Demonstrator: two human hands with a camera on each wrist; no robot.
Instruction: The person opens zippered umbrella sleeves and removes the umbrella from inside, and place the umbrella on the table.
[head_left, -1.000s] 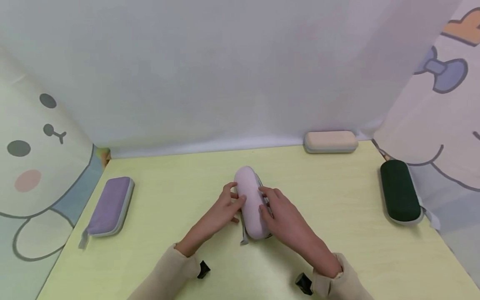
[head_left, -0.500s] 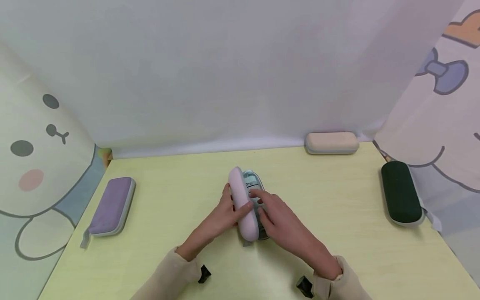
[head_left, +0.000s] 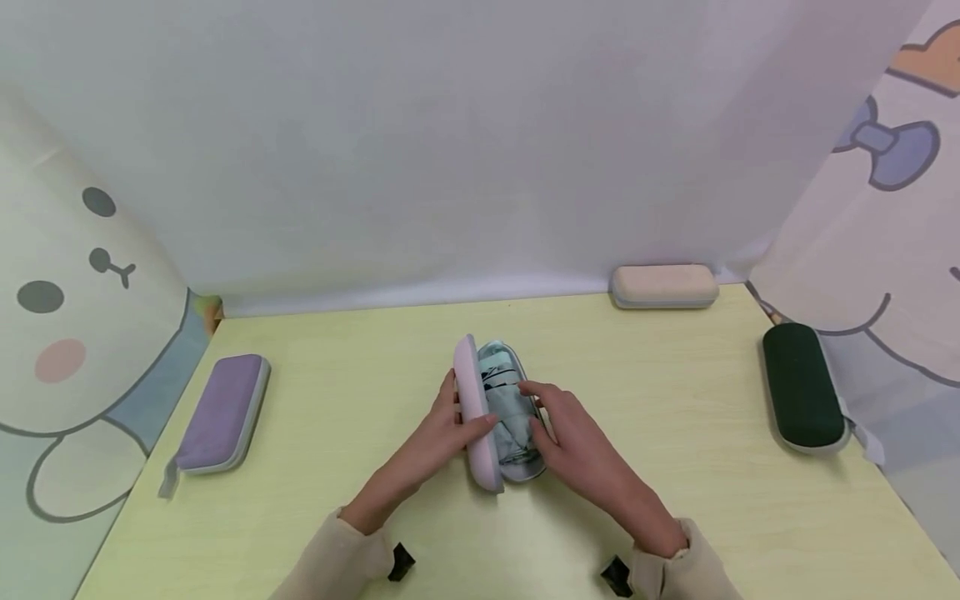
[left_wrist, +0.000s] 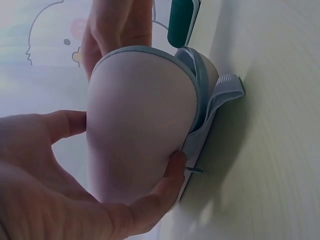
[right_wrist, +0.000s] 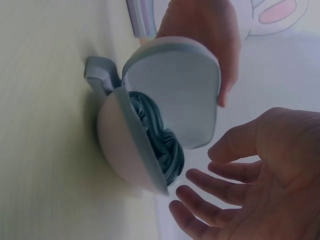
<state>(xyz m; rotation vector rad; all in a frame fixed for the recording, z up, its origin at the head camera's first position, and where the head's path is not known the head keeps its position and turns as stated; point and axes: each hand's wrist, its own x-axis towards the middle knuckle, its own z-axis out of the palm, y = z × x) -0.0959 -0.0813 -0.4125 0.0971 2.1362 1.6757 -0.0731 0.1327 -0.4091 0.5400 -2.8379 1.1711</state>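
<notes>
A pink hard case (head_left: 467, 392) lies unzipped in the middle of the table, its lid tilted up to the left. Inside the lower half sits a bundle of pleated grey-teal fabric (head_left: 510, 408) with dark marks, like a folded compact umbrella. My left hand (head_left: 442, 433) grips the lid, thumb at its open edge and fingers round the outer shell. Beside the case's right rim, my right hand (head_left: 573, 433) has loosely bent, spread fingers holding nothing; in the right wrist view they stand just apart from the fabric. A grey strap loop (right_wrist: 100, 72) sticks out at the case's near end.
A purple case (head_left: 223, 412) with a strap lies at the left of the yellow table (head_left: 337, 367). At the back right is a beige case (head_left: 664, 286), and a dark green case (head_left: 802, 385) lies near the right edge. A white curtain (head_left: 480, 150) hangs behind.
The case's lid has swung up to the left in my left hand, baring the fabric inside. My right hand has stayed close to the right rim.
</notes>
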